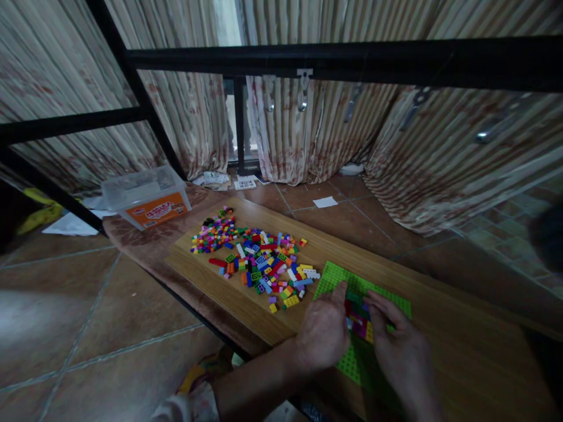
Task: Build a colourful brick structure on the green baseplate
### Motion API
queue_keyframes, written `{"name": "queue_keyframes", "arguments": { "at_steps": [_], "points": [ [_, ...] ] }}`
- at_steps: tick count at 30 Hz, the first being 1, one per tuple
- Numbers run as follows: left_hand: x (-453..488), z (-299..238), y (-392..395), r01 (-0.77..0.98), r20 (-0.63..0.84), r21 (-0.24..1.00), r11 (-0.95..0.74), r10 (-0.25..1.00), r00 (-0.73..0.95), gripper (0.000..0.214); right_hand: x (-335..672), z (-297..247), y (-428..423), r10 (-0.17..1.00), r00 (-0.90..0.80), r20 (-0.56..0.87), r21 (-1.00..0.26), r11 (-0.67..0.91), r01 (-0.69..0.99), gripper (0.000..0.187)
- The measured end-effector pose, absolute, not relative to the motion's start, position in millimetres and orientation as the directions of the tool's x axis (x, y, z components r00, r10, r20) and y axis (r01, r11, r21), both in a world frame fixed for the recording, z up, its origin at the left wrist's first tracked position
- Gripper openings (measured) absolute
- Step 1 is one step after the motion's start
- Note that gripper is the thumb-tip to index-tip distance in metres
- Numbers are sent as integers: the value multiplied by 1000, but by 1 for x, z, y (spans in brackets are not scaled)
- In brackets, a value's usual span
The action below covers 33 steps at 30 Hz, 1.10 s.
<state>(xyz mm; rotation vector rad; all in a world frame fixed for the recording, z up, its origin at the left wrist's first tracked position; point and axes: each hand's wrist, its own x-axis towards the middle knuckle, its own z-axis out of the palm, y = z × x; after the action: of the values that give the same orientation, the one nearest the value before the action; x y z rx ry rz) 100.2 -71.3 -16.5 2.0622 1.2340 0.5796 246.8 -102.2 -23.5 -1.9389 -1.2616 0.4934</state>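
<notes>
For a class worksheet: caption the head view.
Left hand and right hand at coloured bricks on a green baseplate, loose bricks nearby on the wooden board.

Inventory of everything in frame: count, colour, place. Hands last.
Studded plastic baseplate: 1, green, on the board
Attached plastic bricks: several, mixed colours, on the baseplate
Loose plastic bricks: many, mixed colours, heaped on the board
Long wooden board: 1, light brown, under the baseplate
Patterned cloth: 1, brown, beneath the board's far-left end
Plastic box: 1, clear with orange label, on the cloth
Paper sheets: several, white, floor
Striped curtains: several, beige-red, background
Metal bars: several, black, across the top and left
Metal clips: about five, silver, hanging below a bar
Floor tiles: many, brown
Left hand, right hand: 2, bare, at the attached bricks
</notes>
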Motion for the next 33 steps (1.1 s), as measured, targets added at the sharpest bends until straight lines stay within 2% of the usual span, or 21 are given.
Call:
{"name": "queue_keyframes", "arguments": {
  "at_steps": [11, 22, 28, 33],
  "points": [
    [100, -11, -74, 540, 67, 763, -356, 874, 482, 72, 249, -27, -103, 901, 410, 144, -653, -225, 723, 45],
    [100, -11, -76, 511, 70, 782, -358, 864, 498, 74, 245, -26, -102, 893, 428, 137, -646, -247, 723, 47],
    [101, -13, -76, 496, 62, 812, -307, 891, 450, 68, 236, -24, -100, 892, 382, 243, -661, -136, 738, 47],
    [100, -9, -76, 489, 42, 823, -290, 889, 457, 67, 233, -25, -98, 902, 333, 274, -645, -84, 759, 47]
  ]
}}
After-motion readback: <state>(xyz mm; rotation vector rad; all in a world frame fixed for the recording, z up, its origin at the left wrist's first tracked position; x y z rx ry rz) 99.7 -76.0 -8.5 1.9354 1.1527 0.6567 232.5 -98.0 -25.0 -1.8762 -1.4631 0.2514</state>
